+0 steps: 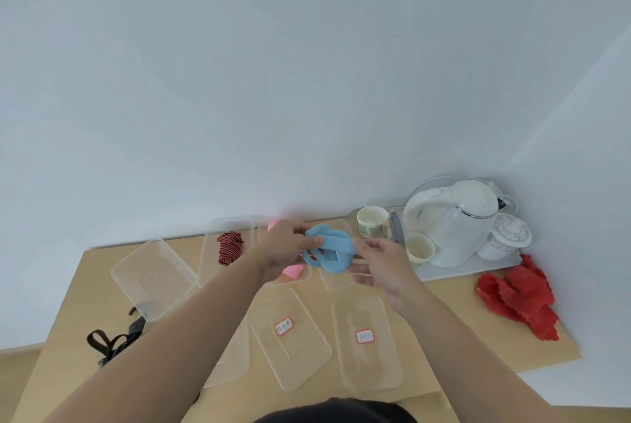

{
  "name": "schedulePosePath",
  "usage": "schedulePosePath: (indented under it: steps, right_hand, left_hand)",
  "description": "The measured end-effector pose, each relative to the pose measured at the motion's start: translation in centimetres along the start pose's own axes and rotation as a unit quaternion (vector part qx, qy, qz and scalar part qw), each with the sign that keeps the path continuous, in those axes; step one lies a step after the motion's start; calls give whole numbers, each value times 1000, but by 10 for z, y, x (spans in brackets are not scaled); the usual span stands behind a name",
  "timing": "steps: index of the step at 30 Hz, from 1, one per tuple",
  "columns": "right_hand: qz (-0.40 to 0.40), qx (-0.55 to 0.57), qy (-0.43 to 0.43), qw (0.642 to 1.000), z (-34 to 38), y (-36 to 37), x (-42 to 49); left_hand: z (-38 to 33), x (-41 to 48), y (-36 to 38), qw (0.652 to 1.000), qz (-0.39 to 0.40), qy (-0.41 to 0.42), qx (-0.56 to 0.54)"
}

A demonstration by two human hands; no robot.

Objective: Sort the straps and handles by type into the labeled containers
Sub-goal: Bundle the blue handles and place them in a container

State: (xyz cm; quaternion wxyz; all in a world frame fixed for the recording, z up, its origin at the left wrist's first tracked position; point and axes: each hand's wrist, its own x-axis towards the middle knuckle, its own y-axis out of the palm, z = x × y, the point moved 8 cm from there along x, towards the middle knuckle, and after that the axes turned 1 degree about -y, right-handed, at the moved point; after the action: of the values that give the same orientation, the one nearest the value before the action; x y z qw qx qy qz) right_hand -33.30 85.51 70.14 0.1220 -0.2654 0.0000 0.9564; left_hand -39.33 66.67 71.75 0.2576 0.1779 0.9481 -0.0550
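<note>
Pale wall fills most of the view above a light wooden table [426,299]. At the table's left edge lies a dark brown strap [109,345], looped and loose. Beside it stands an empty clear container [117,272], and next to that a second clear container [211,228] holding a red striped strap [230,246].

Both bare forearms reach forward from the bottom of the view and meet over the middle of the table. The left hand [283,248] is turned back-up, its fingers curled round the left end of a blue strap [329,250], which hangs bunched in loops between the two hands, above the far row of containers. A pink item [293,271] shows just under the left wrist. The right hand [382,269] pinches the strap's right side between thumb and forefinger; its other fingers lie loosely spread below.

Nearer the person sit two flat clear pieces with red-bordered labels: the left labelled container [293,354] and the right labelled container [368,364].

Farther right, a white tray [461,270] carries two paper cups [372,221], a white kettle [454,228] and a lidded white cup [505,238]. A crumpled red cloth [519,296] lies at the right edge.
</note>
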Motion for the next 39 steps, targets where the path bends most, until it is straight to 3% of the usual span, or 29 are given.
schedulePosePath:
  steps: [9, 12, 15, 18, 21, 25, 27, 30, 33, 35, 39]
  right_hand:
    - [-49, -27, 50, 997, -63, -14, 29]
    - [-45, -137, 44, 989, -68, -12, 32]
    - [-70, -255, -1, 964, -68, -14, 34]
    - [-130, -358, -148, 913, -51, -9, 32]
    - [-110, -457, -296, 831, -44, 17, 38]
    - [-16, -592, -291, 751, -59, 48, 55]
    - [14, -624, -273, 733, -66, 53, 59]
    - [6, -648, -272, 711, -67, 51, 60]
    - [-9, -663, -276, 696, -67, 52, 60]
    - [-9, -666, -280, 691, -67, 55, 58]
    - [-10, -668, -283, 688, -61, 57, 53]
  left_hand:
    - [53, 95, 35, 978, 43, -129, 160]
    - [53, 116, 37, 957, 40, -121, 261]
    - [45, 134, 34, 905, 44, -90, 414]
    - [30, 141, 33, 844, 29, -34, 534]
    - [27, 145, 34, 828, 19, 19, 560]
    - [32, 140, 33, 825, -21, 86, 558]
    - [32, 134, 35, 819, -36, 116, 561]
    - [38, 127, 42, 741, -48, 166, 649]
    - [54, 124, 50, 655, -25, 143, 741]
    - [60, 124, 53, 628, -8, 115, 770]
    - [58, 126, 58, 608, -2, 107, 787]
